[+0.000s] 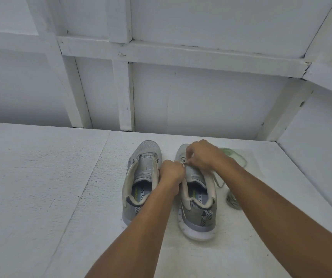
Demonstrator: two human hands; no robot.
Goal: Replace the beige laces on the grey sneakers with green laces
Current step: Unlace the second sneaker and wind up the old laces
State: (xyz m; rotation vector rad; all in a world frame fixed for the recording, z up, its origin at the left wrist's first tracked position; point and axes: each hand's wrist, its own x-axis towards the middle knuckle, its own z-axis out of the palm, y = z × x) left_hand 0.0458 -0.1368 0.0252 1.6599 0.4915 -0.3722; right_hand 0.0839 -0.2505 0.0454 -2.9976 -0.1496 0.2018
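Observation:
Two grey sneakers stand side by side on the white surface, toes pointing away. The left sneaker [143,177] has no lace in its eyelets. Over the right sneaker [198,205] both hands meet. My left hand [171,173] is curled at the inner eyelet row. My right hand [203,155] pinches the beige lace [184,162] between them. A strand of that lace trails off the right sneaker's outer side. A pale green lace bundle [234,156] lies behind my right wrist, partly hidden.
A crumpled lace pile [232,199] lies to the right of the right sneaker, half under my right forearm. White framed walls [201,101] close the back and right side. The white surface [40,187] stretches wide to the left.

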